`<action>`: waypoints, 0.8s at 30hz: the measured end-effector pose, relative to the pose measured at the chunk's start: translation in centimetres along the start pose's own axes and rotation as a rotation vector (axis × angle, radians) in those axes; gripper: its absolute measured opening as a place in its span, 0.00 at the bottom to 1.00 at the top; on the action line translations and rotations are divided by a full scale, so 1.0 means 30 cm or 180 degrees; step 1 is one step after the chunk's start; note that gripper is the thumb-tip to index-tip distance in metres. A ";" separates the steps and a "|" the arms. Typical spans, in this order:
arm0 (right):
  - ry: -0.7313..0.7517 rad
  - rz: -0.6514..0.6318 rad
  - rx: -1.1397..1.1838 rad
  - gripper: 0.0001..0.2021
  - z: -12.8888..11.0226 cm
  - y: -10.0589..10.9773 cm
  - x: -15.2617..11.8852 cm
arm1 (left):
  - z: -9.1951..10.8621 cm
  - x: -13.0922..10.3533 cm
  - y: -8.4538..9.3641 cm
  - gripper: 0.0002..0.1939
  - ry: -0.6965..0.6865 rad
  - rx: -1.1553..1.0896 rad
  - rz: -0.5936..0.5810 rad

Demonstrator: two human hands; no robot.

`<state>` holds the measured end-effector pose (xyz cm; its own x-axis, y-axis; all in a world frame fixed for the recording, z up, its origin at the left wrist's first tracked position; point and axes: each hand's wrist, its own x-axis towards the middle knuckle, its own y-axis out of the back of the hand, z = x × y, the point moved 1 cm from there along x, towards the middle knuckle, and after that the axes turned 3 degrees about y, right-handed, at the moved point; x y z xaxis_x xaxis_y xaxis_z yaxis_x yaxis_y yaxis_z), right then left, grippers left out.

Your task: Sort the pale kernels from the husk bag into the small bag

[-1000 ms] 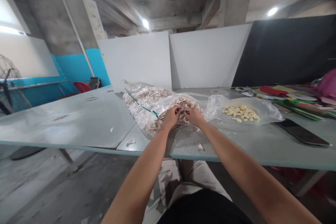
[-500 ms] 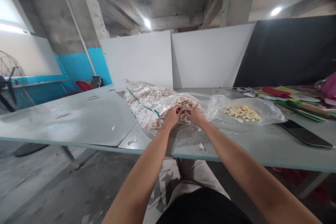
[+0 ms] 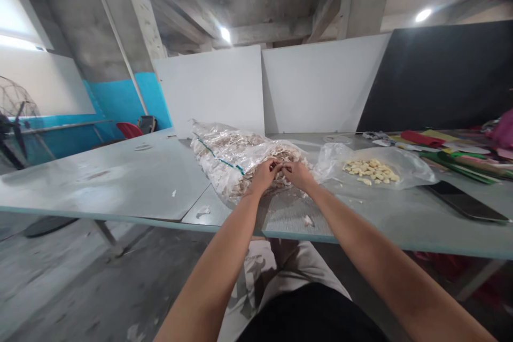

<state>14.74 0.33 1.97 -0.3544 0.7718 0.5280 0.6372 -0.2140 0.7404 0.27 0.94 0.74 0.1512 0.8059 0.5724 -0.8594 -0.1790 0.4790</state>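
Fingertips of our left hand point(image 3: 262, 177) and right hand point(image 3: 298, 176) nearly meet, bent inward, at the papery flakes point(image 3: 294, 154); we cannot tell whether they pinch anything. Snagging the crinkled plastic bag point(image 3: 224, 167) around the flakes could spill them. Rightward, pale pieces point(image 3: 375, 166) lie on clear plastic point(image 3: 414, 169); our forearm, drifting, could scatter them.

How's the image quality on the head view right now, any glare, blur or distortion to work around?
Head view: glints on the plastic bag; glare on the table; wide-angle stretch at the edges; fingertips of both hands too small to read.
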 end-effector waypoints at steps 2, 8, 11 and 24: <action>-0.0006 0.0006 0.0001 0.13 0.002 -0.003 0.000 | 0.002 -0.001 0.001 0.14 -0.0029 0.0025 0.0035; 0.0006 -0.0006 0.0048 0.13 0.010 -0.006 0.001 | 0.007 0.000 0.001 0.14 -0.0045 0.0101 0.0055; 0.0030 0.0001 0.0066 0.12 0.010 -0.007 0.000 | 0.009 -0.002 0.002 0.14 -0.0057 0.0098 0.0072; -0.0153 -0.0008 -0.0068 0.14 0.001 0.001 0.003 | -0.008 0.007 -0.004 0.14 0.0017 -0.0035 0.0025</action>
<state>14.76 0.42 2.03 -0.3223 0.8000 0.5061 0.6214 -0.2245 0.7506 0.30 1.25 0.64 0.1417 0.8075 0.5726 -0.8659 -0.1792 0.4670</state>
